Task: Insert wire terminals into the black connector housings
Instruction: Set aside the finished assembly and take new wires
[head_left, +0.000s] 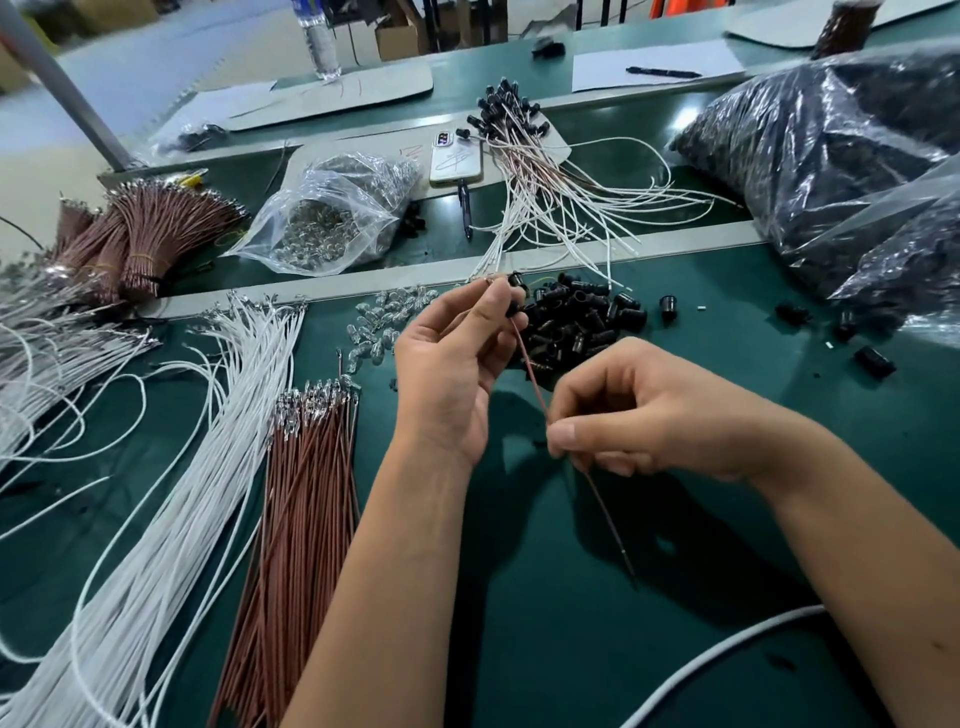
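Fingers of both hands pinching one brown wire (531, 379) above bare green mat (519, 597), housing pile (576, 325) just beyond.

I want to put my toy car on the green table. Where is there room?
Best spot: the bare green mat near you, between the brown wires and the right forearm. There's another patch right of the black housings, before the big bags. The left side is crowded with white wires, and the middle holds both hands.
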